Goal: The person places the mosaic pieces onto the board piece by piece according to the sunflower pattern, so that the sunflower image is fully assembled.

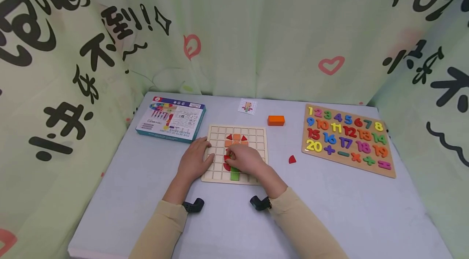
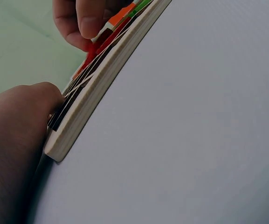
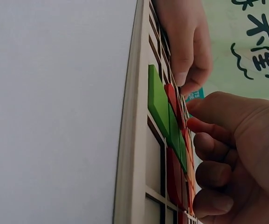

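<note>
A wooden grid board [image 1: 260, 145] lies at the table's middle, with orange squares [image 1: 237, 137], red triangles and a green bar [image 1: 234, 176] set into it. My left hand [image 1: 198, 155] rests flat on the board's left edge, fingers straight; in the right wrist view its fingers [image 3: 185, 44] press on the grid. My right hand [image 1: 234, 157] hovers over the board's middle with curled fingers, pinching a red piece [image 2: 97, 46] against the grid beside the green bar [image 3: 157, 100]. Most of that red piece is hidden under the fingers [image 2: 80, 21].
A loose red quarter-round piece [image 1: 292, 159] and an orange block [image 1: 276, 120] lie right of the board. A number puzzle [image 1: 348, 139] sits at far right, a blue box [image 1: 171, 118] at back left, a small picture card [image 1: 247, 106] behind. Printed curtains enclose the table.
</note>
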### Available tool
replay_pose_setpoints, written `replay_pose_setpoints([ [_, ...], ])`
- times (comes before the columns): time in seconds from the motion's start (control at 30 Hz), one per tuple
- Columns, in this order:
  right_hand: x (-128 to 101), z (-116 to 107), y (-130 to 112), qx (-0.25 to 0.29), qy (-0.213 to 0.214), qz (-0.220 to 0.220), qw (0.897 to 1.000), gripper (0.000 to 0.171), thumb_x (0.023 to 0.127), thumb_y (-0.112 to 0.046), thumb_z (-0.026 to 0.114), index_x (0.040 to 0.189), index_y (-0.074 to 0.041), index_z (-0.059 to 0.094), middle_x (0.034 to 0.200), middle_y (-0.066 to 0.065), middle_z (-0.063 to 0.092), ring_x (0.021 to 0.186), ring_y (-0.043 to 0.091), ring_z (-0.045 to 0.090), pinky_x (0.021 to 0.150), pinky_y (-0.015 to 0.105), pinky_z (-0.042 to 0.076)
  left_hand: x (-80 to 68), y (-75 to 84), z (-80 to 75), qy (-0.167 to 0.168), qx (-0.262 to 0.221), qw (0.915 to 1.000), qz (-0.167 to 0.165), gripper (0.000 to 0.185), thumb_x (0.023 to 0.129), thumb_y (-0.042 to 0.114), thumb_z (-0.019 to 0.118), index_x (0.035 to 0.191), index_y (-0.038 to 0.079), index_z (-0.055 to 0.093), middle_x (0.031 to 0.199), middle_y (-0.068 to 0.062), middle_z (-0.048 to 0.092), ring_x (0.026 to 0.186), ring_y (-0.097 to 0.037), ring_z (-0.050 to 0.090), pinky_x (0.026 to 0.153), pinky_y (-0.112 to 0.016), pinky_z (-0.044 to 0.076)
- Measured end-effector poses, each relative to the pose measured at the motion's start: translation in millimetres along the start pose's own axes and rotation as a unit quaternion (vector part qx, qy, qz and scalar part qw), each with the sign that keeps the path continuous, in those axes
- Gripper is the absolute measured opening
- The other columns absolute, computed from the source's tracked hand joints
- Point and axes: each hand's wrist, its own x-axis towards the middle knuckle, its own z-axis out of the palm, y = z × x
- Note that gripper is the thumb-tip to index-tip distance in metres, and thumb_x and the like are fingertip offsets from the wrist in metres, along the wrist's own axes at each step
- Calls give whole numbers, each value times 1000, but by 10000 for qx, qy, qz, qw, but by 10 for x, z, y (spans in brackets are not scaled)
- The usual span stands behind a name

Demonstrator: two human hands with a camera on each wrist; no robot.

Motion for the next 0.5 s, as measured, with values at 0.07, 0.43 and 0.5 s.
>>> replay_pose_setpoints([
  [0.07, 8, 11, -14, -51, 13, 33, 10000, 24, 91, -31, 69, 106, -13, 68, 81, -5, 61, 68, 10, 52, 57, 23, 44, -1, -4, 2, 9, -1, 10000, 1, 43, 94, 41, 60, 126, 14, 59, 154, -6, 44, 145, -25, 37, 120, -45, 35],
  [0.43, 27, 82, -34, -90, 53, 224, 9997, 18, 91, -31, 68, 100, -16, 67, 81, -5, 59, 67, 11, 53, 52, 22, 43, 4, -12, -7, -1, -36, 10000, 63, 43, 94, 41, 59, 126, 13, 59, 153, -6, 44, 145, -25, 37, 120, -44, 35],
  [0.5, 21, 82, -40, -74, 49, 236, 9997, 17, 91, -31, 68, 99, -16, 67, 81, -5, 60, 67, 11, 53, 52, 22, 43, 4, -14, -4, 1, -43, 10000, 68, 43, 94, 41, 59, 126, 13, 59, 153, -6, 44, 145, -25, 37, 120, -44, 36],
])
